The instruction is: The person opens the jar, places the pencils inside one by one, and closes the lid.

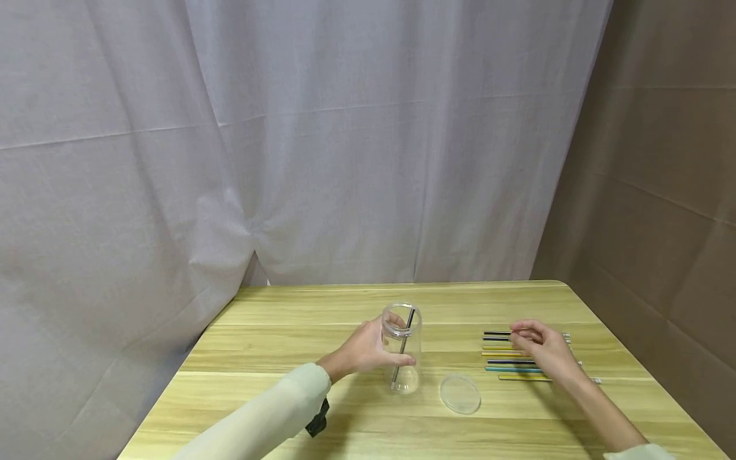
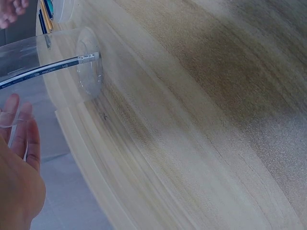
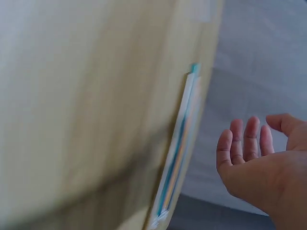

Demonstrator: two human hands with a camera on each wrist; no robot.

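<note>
My left hand (image 1: 363,350) grips a clear cylindrical jar (image 1: 407,383) around its upper part; the jar stands upright and its top is uncovered. One dark striped pencil (image 1: 404,345) leans inside the jar, and the left wrist view shows its eraser end (image 2: 88,58) down at the jar's base. Over a row of pencils (image 1: 512,370) at the right, my right hand (image 1: 545,352) hovers with loosely bent fingers and nothing between them. Black, yellow, dark blue and teal pencils lie in that row, roughly parallel, partly hidden by the hand.
A round clear lid (image 1: 460,394) lies flat on the wooden table (image 1: 287,383), between jar and pencils. Grey cloth (image 1: 345,191) hangs behind the table's far edge, and a brownish cloth (image 1: 661,255) closes off the right side.
</note>
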